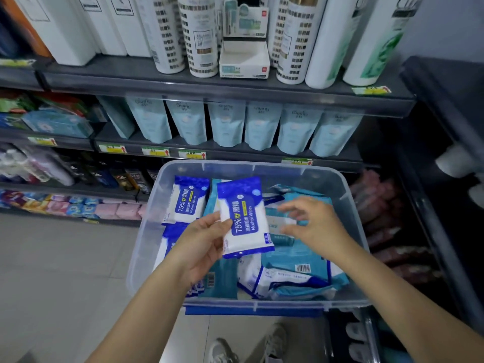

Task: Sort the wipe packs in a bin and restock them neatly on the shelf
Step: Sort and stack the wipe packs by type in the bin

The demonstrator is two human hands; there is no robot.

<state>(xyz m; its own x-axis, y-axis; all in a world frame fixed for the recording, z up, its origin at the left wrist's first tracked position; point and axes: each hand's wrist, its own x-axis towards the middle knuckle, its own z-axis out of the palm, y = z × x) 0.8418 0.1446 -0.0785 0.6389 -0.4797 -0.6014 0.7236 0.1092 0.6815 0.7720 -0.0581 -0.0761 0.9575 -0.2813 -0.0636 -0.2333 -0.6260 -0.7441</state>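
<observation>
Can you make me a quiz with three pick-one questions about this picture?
1. Where is the wipe pack that the left hand holds? A. above the bin B. on the top shelf C. on the floor
2. What colour is that pack? A. red B. blue and white C. green
3. The bin is: A. shut with a lid B. empty C. open, with packs inside
Answers: 1 A, it hangs over the bin. 2 B, blue edges, white body. 3 C, no lid, packs show inside.
</observation>
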